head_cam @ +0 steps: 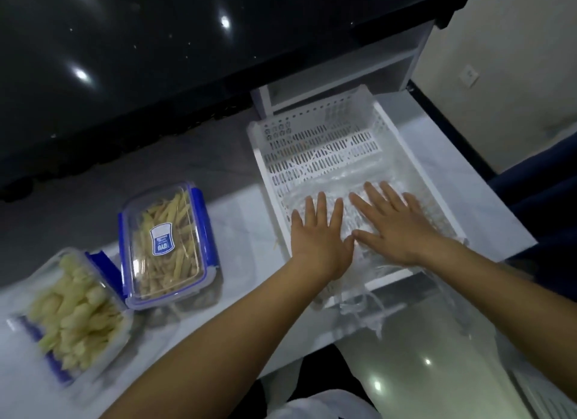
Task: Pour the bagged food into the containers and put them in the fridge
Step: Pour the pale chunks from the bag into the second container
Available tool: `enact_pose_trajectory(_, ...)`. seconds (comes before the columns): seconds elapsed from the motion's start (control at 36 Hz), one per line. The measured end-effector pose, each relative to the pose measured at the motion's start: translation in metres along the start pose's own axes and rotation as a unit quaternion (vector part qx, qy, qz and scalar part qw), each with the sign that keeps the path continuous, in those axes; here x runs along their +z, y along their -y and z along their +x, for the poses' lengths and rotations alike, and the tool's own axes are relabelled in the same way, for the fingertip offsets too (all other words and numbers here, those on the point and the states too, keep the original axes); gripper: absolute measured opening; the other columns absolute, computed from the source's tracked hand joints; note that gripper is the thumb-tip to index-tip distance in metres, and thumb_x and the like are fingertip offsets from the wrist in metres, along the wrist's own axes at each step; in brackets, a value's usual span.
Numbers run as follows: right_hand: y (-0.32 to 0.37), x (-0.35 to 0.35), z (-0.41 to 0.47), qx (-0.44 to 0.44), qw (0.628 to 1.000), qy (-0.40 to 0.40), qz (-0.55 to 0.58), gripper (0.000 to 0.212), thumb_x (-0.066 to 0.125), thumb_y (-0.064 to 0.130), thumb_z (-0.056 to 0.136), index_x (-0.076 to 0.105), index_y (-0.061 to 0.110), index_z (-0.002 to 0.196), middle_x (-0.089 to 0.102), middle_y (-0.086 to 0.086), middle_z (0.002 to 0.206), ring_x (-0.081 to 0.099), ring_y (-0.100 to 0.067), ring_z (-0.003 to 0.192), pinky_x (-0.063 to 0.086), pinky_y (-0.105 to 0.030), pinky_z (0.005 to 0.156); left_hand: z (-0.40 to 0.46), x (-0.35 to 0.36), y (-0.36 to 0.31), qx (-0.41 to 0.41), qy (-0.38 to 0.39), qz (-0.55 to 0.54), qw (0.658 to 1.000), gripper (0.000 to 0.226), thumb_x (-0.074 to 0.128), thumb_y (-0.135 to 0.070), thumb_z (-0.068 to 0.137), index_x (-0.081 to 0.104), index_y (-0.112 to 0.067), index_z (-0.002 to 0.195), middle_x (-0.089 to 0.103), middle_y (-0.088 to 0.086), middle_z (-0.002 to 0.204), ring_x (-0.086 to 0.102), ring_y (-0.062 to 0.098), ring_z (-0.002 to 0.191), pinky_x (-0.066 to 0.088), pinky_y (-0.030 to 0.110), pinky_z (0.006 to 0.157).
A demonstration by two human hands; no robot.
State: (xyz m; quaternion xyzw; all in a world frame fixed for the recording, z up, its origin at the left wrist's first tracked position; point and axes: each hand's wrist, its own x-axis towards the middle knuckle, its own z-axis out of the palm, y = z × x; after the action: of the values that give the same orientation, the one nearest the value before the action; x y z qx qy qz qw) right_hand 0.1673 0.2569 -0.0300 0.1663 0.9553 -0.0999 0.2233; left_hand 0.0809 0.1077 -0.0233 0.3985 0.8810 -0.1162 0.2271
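Head view: my flat hands, left and right, press bags overhanging the basket; they may slide off.

A single head-worn wide-angle camera is supplying the only view. It is looking forward and steeply down from above the person's forearms, which are entering from the bottom edge and reaching away from the lens. The left hand and right hand are sitting close to frame centre, at arm's reach. The white table is running tilted across the frame, so the camera is rolling relative to it. The white basket is lying right of centre, two lidded containers at lower left. Wide-angle distortion is bending the straight edges near the borders. The far edge is taking in a dark glossy surface
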Motion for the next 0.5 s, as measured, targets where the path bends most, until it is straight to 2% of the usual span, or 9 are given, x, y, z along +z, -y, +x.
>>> enact_pose_trajectory(0.14, 0.002, -0.015, -0.006, 0.005, 0.999, 0.020, 0.038, 0.075, 0.026, 0.071, 0.093, -0.008, 0.044, 0.155, -0.019, 0.006, 0.165, -0.018, -0.019, 0.152, -0.002, -0.051, 0.122, -0.009, -0.012, 0.004, 0.014, -0.033, -0.025, 0.999, 0.074, 0.017, -0.063, 0.100, -0.009, -0.026, 0.158, -0.017, 0.007, 0.166, -0.017, 0.031, 0.152, -0.011, 0.052, 0.120)
enact_pose_trajectory(0.22, 0.010, -0.039, -0.020, 0.023, 0.990, 0.029, 0.135, 0.083, 0.029, 0.079, 0.083, 0.001, 0.047, 0.155, -0.009, 0.011, 0.166, -0.004, -0.019, 0.154, 0.008, -0.056, 0.122, -0.024, -0.026, 0.016, 0.029, -0.118, -0.079, 0.989, 0.076, 0.026, -0.067, 0.098, 0.000, -0.032, 0.159, -0.013, 0.005, 0.167, -0.016, 0.030, 0.152, -0.013, 0.050, 0.120)
enact_pose_trajectory(0.31, 0.031, -0.066, -0.046, 0.027, 0.980, -0.007, 0.195, 0.096, 0.034, 0.086, 0.070, 0.007, 0.049, 0.154, 0.000, 0.015, 0.166, 0.003, -0.017, 0.154, 0.012, -0.056, 0.121, -0.056, -0.036, 0.047, 0.009, -0.198, -0.171, 0.965, 0.076, 0.034, -0.067, 0.096, 0.004, -0.036, 0.159, -0.008, 0.004, 0.168, -0.012, 0.028, 0.153, -0.010, 0.048, 0.121)
enact_pose_trajectory(0.39, 0.069, -0.082, -0.076, -0.013, 0.973, -0.060, 0.222, 0.093, 0.042, 0.085, 0.069, 0.012, 0.054, 0.151, 0.006, 0.018, 0.165, 0.003, -0.012, 0.153, 0.012, -0.051, 0.122, -0.104, -0.029, 0.090, -0.026, -0.240, -0.256, 0.936, 0.075, 0.039, -0.066, 0.095, 0.007, -0.041, 0.157, -0.004, 0.000, 0.168, -0.011, 0.023, 0.153, -0.005, 0.047, 0.122)
enact_pose_trajectory(0.5, 0.143, -0.072, -0.111, -0.112, 0.970, -0.100, 0.193, 0.089, 0.045, 0.084, 0.072, 0.013, 0.056, 0.150, 0.002, 0.022, 0.164, -0.005, -0.005, 0.151, 0.007, -0.046, 0.122, -0.175, 0.011, 0.151, -0.093, -0.271, -0.289, 0.913, 0.076, 0.040, -0.068, 0.093, 0.006, -0.043, 0.156, -0.002, -0.003, 0.168, -0.011, 0.019, 0.153, -0.003, 0.045, 0.123)
